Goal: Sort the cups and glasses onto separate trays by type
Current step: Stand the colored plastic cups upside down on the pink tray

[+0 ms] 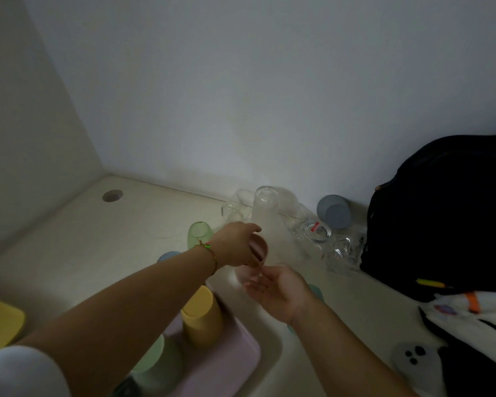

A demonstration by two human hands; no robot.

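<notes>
Here our left hand (236, 247) is wrapped round the pink cup (257, 249), which lies tilted, mouth turned rightward, just above a pale ribbed cup (244, 275); our right hand (278, 293) touches that one from below, fingers loosely bent, and we cannot tell whether it grips. The pink tray (229, 365), carrying a yellow cup (201, 313), sits toward us and leftward on the counter (98, 239), so we judge the left hand nearer it
</notes>
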